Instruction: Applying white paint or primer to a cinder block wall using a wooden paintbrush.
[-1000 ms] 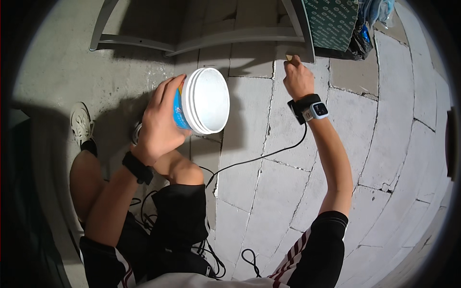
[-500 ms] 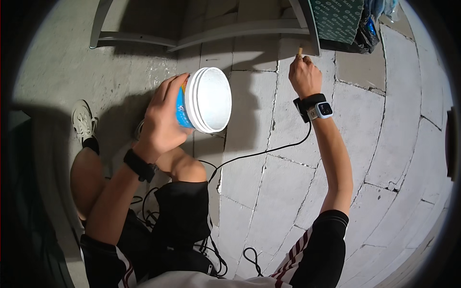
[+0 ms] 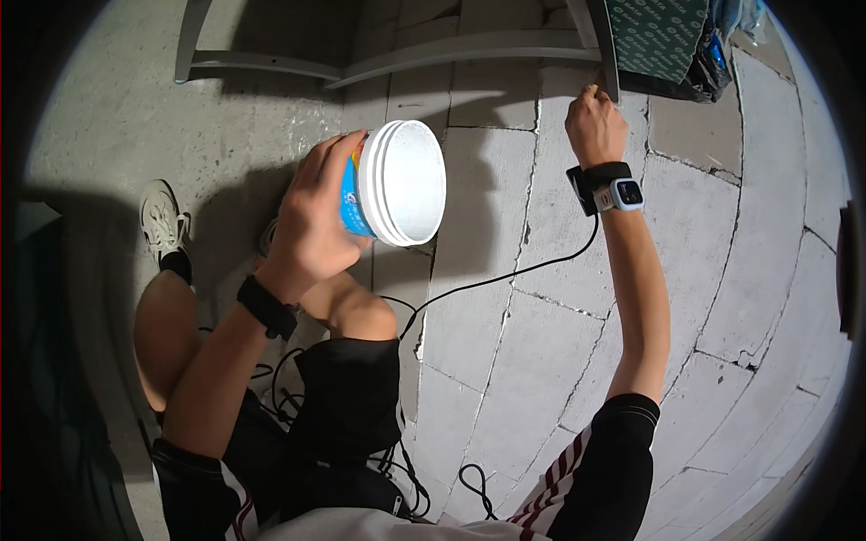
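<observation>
My left hand (image 3: pixel 316 212) is wrapped round a white plastic tub (image 3: pixel 388 236) with a blue label, held tilted with its mouth toward the right. The tub's inside (image 3: pixel 413 180) looks white; how much it holds I cannot tell. Farther off to the right, my right hand (image 3: pixel 595 128) is closed beside the leg of a grey frame (image 3: pixel 469 50), close to a surface of white-coated blocks (image 3: pixel 559 225). A slim wooden handle shows in the earlier frame between its fingers; now the hand covers nearly all of it, and its working end is hidden.
At the far right stand a green patterned box (image 3: pixel 657 41) and a black plastic bag (image 3: pixel 708 77). A black cable (image 3: pixel 505 278) trails from my right wrist, with more cables by my legs. One block patch (image 3: pixel 695 135) is bare grey-brown. Concrete floor (image 3: pixel 99 153) spans the left.
The view has shifted slightly, moving most of the scene a little right. My right hand has turned so the handle's end is almost out of sight. My left hand still holds the tub.
</observation>
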### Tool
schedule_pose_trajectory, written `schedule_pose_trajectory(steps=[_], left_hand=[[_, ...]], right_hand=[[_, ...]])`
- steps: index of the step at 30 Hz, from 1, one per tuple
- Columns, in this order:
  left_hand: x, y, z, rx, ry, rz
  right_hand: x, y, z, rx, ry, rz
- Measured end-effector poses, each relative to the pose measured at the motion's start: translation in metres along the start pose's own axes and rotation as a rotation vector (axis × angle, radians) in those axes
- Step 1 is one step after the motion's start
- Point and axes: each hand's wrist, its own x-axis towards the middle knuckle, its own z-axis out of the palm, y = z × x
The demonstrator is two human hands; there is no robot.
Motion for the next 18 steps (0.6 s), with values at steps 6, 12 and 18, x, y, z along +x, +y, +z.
schedule_pose_trajectory(steps=[6,12,18], left_hand=[[0.002,-0.003,-0.001,-0.01,0.007,-0.003],[0.002,0.003,0.001,-0.026,-0.025,0.089],[-0.01,0.004,0.004,0.099,-0.111,0.094]], right_hand=[[-0.047,-0.006,-0.037,0.052,-0.092,0.019],[-0.059,-0.002,-0.043,0.273,-0.1,0.08],[-0.106,0.021,-0.073,0.304,-0.09,0.201]])
